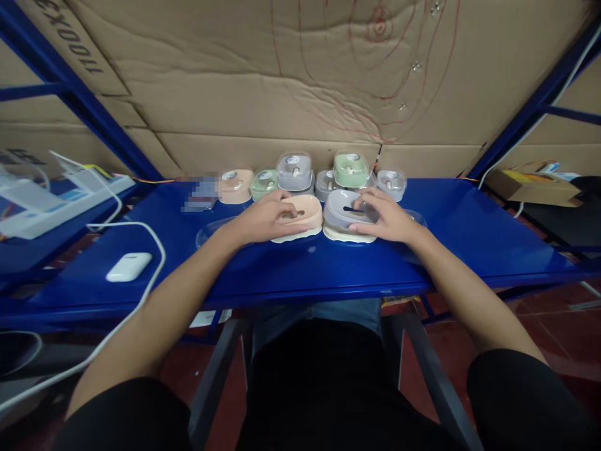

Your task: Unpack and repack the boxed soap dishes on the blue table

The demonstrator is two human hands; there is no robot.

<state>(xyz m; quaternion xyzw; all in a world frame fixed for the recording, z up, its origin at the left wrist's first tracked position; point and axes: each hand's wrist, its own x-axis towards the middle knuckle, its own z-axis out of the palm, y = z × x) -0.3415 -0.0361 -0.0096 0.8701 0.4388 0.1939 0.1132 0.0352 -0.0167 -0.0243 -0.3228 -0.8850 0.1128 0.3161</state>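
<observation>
Two rounded boxes stand side by side near the middle of the blue table. On the left, my left hand (270, 219) grips a peach box cover (312, 210), thumb along the near side and fingers over its top by the opening. My right hand (382, 216) holds a grey box cover (335, 210) with a dark slot in its top. This grey cover sits slightly tilted over a cream wavy-edged base (347, 237). A similar cream base (298, 237) shows under the peach cover. Clear plastic lids (213, 232) lie beside both boxes, partly hidden by my hands.
Behind stand several finished-looking boxes with clear lids, peach (235, 188), green (351, 169) and grey (295, 170), some stacked. A white earbud case (129, 267) and a white cable (157, 235) lie left. Cardboard (235, 75) walls the back. An open carton (533, 188) stands right.
</observation>
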